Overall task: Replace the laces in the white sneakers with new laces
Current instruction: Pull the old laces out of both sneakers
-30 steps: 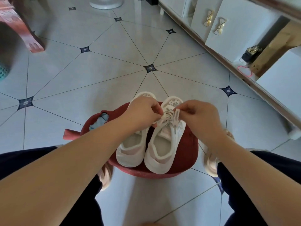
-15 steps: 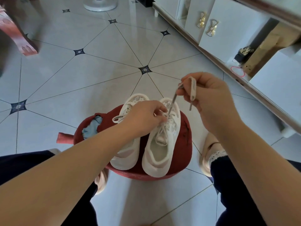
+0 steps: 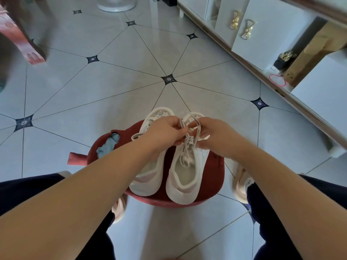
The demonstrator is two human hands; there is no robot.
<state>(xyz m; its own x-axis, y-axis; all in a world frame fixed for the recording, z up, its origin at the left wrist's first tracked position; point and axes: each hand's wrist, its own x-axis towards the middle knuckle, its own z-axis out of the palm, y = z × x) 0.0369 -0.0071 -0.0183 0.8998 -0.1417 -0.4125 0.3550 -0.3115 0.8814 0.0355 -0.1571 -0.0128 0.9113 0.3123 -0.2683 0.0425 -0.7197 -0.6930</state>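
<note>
Nearest you, your knees frame a low red stool that holds both white sneakers with heels toward you and toes away, so the eyelets lie open to your view and reach. The sneaker on your left sits untouched, a loose lace end trailing off its outer side.

Your work is on the sneaker on your right. Your left hand is curled, thumb and fingers pinching the lace just above the eyelet rows. Your right hand is curled too and pinches the other side of the same lace, so a loop stands up between the two over the toe end. Holding both sides probably keeps the lace taut and flat enough to feed or draw through an eyelet. I cannot tell whether this is the old lace or the new one.

A blue cloth lies at the stool's left edge, out of the way. Beyond stretches the tiled floor, and to the far right a white cabinet with gold bow handles.
</note>
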